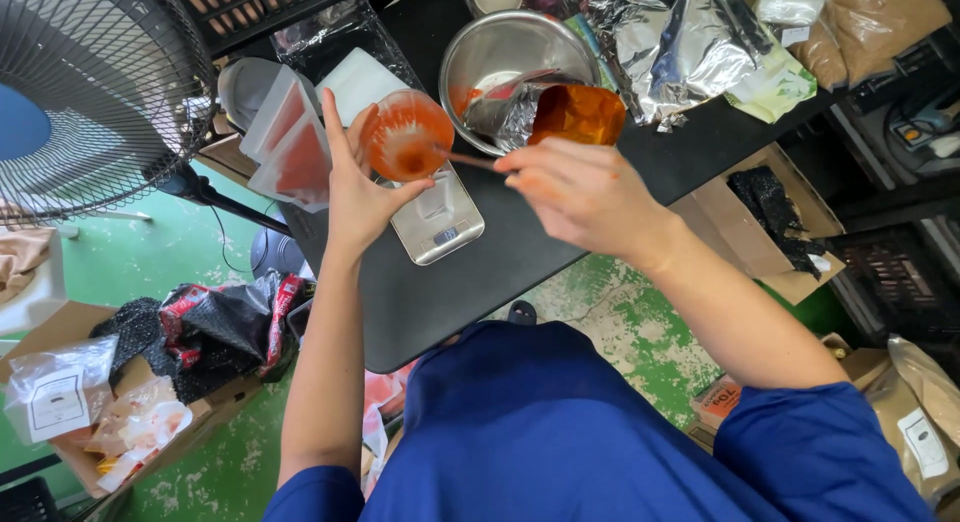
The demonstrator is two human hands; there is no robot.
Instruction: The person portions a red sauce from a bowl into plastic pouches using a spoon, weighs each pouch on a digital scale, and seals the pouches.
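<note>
Centre of frame: left hand point(355, 197) grips a clear pouch point(405, 134) of orange-red powder above a small digital scale point(437, 219). Right hand point(580, 192) pinches a spoon handle point(472, 161) (tip inside the pouch). A steel bowl point(515, 52) sits upper centre.

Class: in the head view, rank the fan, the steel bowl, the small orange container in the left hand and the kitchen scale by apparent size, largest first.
1. Fan, partly cropped and maybe nearer the camera.
2. Steel bowl.
3. Kitchen scale, partly hidden.
4. Orange container, in the left hand.
</note>
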